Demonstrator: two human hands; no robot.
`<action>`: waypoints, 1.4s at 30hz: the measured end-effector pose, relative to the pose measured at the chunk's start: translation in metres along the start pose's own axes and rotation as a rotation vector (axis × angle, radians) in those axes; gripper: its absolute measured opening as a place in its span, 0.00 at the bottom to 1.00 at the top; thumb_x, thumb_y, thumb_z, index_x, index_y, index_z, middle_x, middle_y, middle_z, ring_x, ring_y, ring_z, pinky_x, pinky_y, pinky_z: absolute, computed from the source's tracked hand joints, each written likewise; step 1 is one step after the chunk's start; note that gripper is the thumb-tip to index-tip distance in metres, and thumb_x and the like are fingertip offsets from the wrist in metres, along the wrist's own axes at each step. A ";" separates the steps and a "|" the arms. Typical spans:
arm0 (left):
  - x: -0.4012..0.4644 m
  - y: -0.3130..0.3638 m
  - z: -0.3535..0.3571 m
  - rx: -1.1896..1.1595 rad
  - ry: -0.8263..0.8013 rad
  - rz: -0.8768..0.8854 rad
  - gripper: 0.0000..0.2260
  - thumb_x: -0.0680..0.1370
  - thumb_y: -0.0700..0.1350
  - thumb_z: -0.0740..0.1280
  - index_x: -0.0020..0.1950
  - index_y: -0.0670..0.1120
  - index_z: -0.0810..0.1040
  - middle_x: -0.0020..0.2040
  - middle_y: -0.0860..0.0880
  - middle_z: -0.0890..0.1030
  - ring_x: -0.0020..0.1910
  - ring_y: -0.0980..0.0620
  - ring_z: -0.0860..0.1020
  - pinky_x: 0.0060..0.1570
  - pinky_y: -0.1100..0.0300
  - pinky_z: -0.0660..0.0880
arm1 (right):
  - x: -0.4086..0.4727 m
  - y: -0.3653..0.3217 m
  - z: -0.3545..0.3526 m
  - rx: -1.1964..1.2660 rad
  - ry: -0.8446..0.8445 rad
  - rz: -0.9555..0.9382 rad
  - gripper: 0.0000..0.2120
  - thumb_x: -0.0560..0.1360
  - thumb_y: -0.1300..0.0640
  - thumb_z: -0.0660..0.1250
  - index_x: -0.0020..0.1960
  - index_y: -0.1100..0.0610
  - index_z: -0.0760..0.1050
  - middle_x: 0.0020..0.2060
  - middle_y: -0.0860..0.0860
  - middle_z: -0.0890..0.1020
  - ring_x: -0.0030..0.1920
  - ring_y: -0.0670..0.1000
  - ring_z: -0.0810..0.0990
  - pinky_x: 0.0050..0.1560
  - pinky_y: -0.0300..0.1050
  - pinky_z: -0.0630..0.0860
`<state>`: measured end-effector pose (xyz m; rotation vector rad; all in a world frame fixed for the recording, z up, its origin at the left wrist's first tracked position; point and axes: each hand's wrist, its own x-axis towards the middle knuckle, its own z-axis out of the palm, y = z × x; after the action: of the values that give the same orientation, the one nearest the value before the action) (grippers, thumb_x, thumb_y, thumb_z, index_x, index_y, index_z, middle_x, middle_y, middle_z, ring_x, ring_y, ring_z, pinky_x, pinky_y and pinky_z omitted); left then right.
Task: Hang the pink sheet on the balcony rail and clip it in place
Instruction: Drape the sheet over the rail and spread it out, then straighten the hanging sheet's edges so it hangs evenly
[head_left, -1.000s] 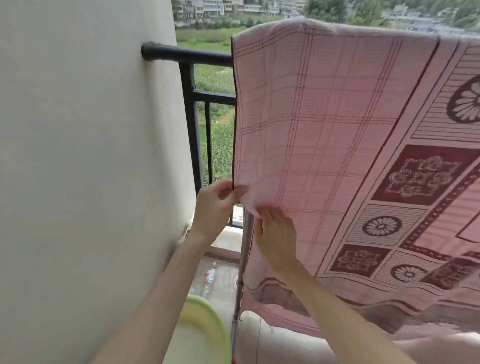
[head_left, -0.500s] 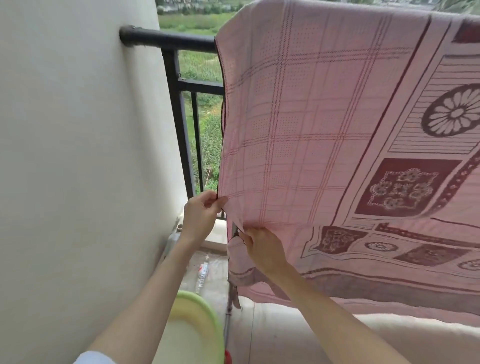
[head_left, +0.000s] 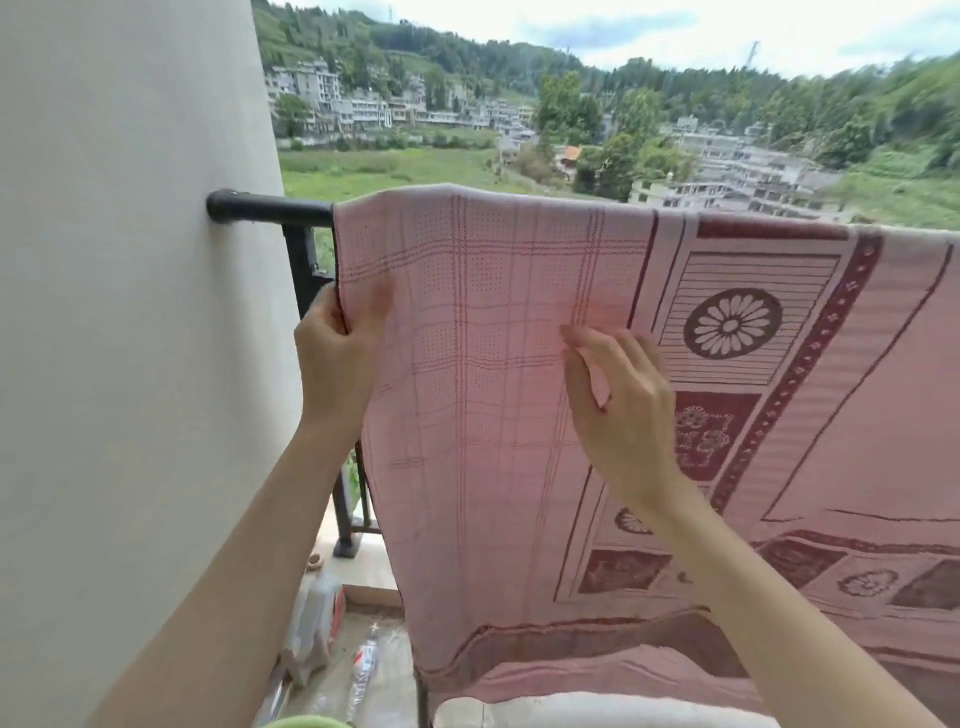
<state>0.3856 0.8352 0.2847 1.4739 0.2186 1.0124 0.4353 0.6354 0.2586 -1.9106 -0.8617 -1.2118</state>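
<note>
The pink sheet (head_left: 498, 395), checked on the left and printed with dark red flower panels on the right, hangs draped over the black balcony rail (head_left: 270, 209). My left hand (head_left: 340, 358) grips the sheet's left edge a little below the rail, thumb in front of the cloth. My right hand (head_left: 618, 405) pinches a small fold of the fabric near the middle of the checked part. The rail is covered by the sheet except for its left end at the wall. No clip is in view.
A pale wall (head_left: 130, 312) closes off the left side. Plastic bottles (head_left: 317, 618) lie on the balcony floor by the rail post (head_left: 306, 280). A green basin rim (head_left: 306, 722) shows at the bottom edge. Fields and buildings lie beyond.
Both hands have risen along the sheet from near its lower part to just under the rail. The right hand moved rightward, and the view tilted up.
</note>
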 end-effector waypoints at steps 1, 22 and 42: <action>0.007 0.011 0.001 0.016 0.040 0.032 0.12 0.76 0.51 0.66 0.35 0.49 0.70 0.31 0.55 0.68 0.26 0.62 0.66 0.27 0.69 0.66 | 0.019 -0.003 -0.006 -0.056 0.075 -0.069 0.09 0.76 0.60 0.63 0.51 0.61 0.80 0.45 0.54 0.82 0.49 0.52 0.76 0.49 0.49 0.73; 0.036 -0.014 -0.130 -0.040 0.066 0.045 0.04 0.75 0.49 0.67 0.40 0.52 0.75 0.35 0.55 0.75 0.31 0.64 0.73 0.32 0.73 0.70 | 0.021 -0.090 0.085 -0.085 0.029 -0.149 0.08 0.76 0.59 0.65 0.50 0.58 0.82 0.53 0.52 0.83 0.59 0.56 0.78 0.59 0.53 0.73; -0.230 -0.320 -0.215 0.390 -0.230 -0.739 0.11 0.72 0.43 0.71 0.33 0.44 0.72 0.23 0.54 0.73 0.26 0.62 0.68 0.32 0.66 0.68 | -0.399 -0.013 0.092 0.733 -0.302 2.217 0.04 0.78 0.55 0.61 0.48 0.54 0.74 0.52 0.56 0.77 0.48 0.55 0.77 0.49 0.53 0.75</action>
<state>0.2382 0.9021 -0.1334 1.6487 0.7610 0.2032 0.3314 0.6542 -0.1371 -1.1669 0.7485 0.6869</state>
